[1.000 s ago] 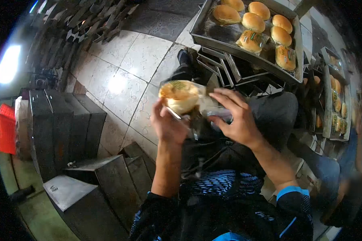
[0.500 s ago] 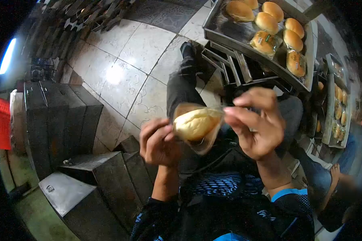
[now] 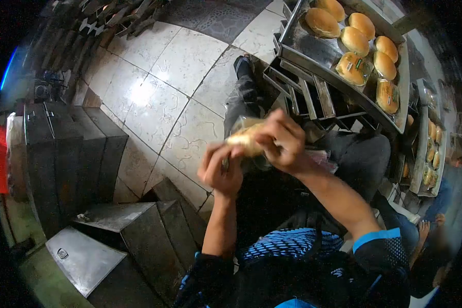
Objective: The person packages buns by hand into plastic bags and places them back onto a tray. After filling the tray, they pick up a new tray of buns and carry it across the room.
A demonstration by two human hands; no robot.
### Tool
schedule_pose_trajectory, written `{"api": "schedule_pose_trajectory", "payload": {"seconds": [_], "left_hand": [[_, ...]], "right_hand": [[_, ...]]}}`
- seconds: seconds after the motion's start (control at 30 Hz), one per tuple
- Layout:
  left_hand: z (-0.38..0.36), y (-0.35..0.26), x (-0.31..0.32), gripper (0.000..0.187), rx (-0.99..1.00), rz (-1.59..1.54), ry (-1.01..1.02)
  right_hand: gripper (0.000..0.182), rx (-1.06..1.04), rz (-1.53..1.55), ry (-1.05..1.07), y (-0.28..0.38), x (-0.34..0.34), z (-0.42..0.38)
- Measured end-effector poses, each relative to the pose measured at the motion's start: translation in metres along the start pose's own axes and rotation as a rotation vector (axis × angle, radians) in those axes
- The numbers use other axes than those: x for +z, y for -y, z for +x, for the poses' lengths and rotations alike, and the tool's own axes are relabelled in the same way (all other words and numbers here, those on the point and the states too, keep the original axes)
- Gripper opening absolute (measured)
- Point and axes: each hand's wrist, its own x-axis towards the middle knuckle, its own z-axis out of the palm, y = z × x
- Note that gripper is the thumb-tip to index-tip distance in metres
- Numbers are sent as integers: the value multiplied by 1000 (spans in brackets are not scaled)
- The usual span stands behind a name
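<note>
A pale bun in a clear wrapper (image 3: 245, 139) is held in front of me, blurred by motion. My left hand (image 3: 222, 167) grips its left end with curled fingers. On the right end, my right hand (image 3: 282, 141) is closed over the wrapper, its fingers pinched together. At upper right is a metal tray (image 3: 339, 78) holding several bare golden buns (image 3: 355, 41) and two wrapped buns (image 3: 388, 96) with printed labels.
Empty metal trays (image 3: 305, 95) are stacked under the bun tray. Dark metal boxes (image 3: 143, 231) stand at left on the tiled floor (image 3: 190, 128). Another bun tray (image 3: 430, 154) is at far right, near a co-worker's hand (image 3: 424, 229). Pink plastic (image 3: 321, 158) lies by my leg.
My right hand has moved left and closed in on the bun, so both hands are nearer each other. The bun has tilted and shifted slightly up, and its opened-out wrapper looks gathered.
</note>
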Motion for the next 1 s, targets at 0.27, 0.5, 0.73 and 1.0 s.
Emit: {"api": "schedule_pose_trajectory", "payload": {"seconds": [0.27, 0.5, 0.73, 1.0], "left_hand": [[-27, -17, -50, 19, -804, -186, 24], [-73, -49, -69, 16, -568, -4, 92], [11, -28, -43, 19, -808, -231, 169], [20, -12, -17, 25, -839, -265, 88]], "right_hand": [[34, 610, -169, -156, 21, 7, -60], [28, 700, -312, 201, 37, -41, -100], [66, 230, -295, 454, 49, -15, -25], [66, 843, 492, -18, 2, -123, 35]]}}
